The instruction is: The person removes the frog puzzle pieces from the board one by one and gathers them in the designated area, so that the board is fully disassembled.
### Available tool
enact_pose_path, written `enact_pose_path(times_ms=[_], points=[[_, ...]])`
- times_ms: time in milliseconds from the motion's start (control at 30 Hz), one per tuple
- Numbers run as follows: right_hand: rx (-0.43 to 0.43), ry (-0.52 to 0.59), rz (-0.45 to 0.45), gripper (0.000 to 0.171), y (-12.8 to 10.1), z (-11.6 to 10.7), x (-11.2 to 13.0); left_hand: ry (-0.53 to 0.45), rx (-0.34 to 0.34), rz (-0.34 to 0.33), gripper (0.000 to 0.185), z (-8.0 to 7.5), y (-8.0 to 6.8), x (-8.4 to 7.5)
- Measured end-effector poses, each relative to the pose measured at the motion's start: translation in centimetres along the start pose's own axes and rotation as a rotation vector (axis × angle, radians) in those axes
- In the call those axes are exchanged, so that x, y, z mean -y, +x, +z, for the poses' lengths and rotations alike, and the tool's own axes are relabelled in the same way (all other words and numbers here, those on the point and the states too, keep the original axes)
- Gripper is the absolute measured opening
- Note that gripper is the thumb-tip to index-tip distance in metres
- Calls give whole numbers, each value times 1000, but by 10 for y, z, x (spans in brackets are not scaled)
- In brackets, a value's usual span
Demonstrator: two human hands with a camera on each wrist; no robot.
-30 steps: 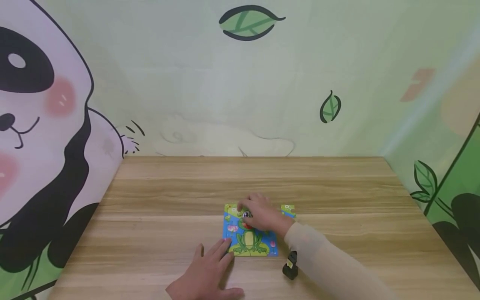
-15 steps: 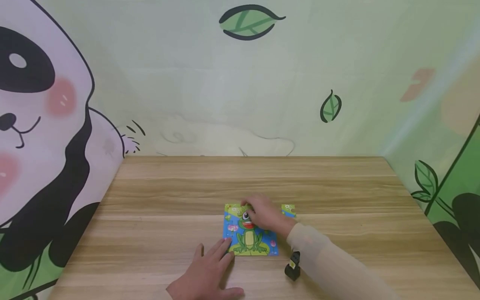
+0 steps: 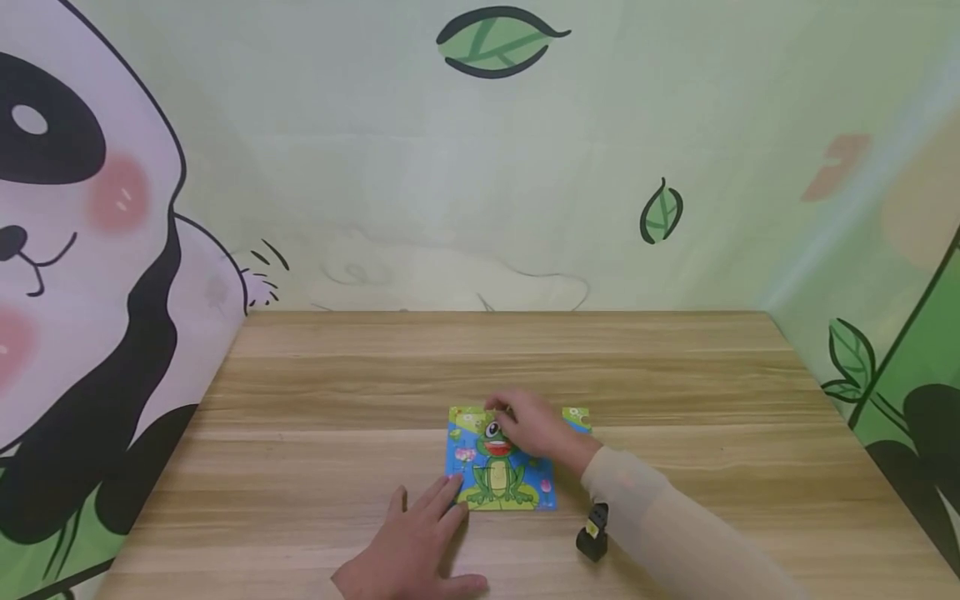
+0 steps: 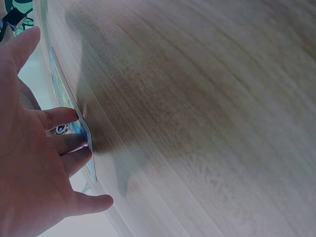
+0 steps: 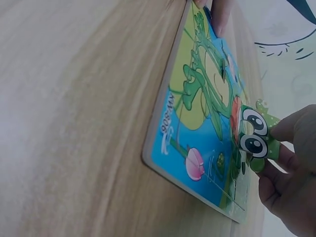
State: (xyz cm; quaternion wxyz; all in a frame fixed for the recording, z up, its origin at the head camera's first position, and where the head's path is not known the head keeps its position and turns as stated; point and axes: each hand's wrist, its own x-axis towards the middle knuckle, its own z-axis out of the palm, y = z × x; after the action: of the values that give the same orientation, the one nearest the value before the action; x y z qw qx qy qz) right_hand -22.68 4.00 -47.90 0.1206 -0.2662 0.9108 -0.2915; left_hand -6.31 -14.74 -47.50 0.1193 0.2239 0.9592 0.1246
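1. The frog puzzle board (image 3: 500,464) lies flat on the wooden table (image 3: 337,392), near the table's front edge and about midway across it. Everything below is placed from this board.

2. The left hand (image 3: 420,546) lies flat on the table at the board's near-left corner, fingers straight and spread. Its fingertips (image 4: 74,143) press against the board's edge, bracing it; it grips nothing.

3. The right hand (image 3: 531,429) is over the board's far half, its sleeve (image 3: 660,525) running back past the near-right corner. In the right wrist view its thumb and fingers (image 5: 291,163) are curled about the frog-eyes piece (image 5: 256,138), pinching it just above the frog's red mouth. The piece looks partly in its recess, but I cannot tell whether it is fully seated.

4. A loose puzzle piece (image 3: 577,418) lies on the table just beyond the board's far-right corner, close beside the right hand.

5. A small black device (image 3: 592,537) hangs under the right wrist, off the board's near-right corner.

6. What could go wrong, as I judge it:
   - The eyes piece may sit slightly turned and jam on the recess rim; pressing then could lift the neighbouring pieces.
   - A downward push near the far edge could slide or tip the board if the left fingertips slip off its thin edge.
   - The sleeve or wrist device, sweeping sideways, could knock the loose piece away from the far-right corner.
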Motion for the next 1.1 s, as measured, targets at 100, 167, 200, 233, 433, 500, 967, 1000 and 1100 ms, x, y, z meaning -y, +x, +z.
enact_pose_path(times_ms=[100,167,200,233,433,500,967,1000,1100], points=[[4,-17,-8,18,0,0,-1,13,-7,4,91,0,1,0],[10,-23,-14,18,0,0,-1,29,-15,9,91,0,1,-1],[12,-25,-14,18,0,0,-1,38,-19,12,90,0,2,-1],[12,-28,-18,17,0,-1,-1,46,-24,14,90,0,2,-1],[13,-14,-47,16,-3,-4,-1,62,-17,8,90,0,3,-2],[15,4,-54,16,-3,-4,-3,63,-11,5,90,0,4,-2],[81,33,-39,21,-1,-9,-3,178,-88,83,85,-2,25,-20],[84,34,-38,21,-1,-9,-3,179,-73,81,87,-2,27,-22],[89,41,-26,21,-1,-9,-2,167,-36,65,89,-4,31,-25]])
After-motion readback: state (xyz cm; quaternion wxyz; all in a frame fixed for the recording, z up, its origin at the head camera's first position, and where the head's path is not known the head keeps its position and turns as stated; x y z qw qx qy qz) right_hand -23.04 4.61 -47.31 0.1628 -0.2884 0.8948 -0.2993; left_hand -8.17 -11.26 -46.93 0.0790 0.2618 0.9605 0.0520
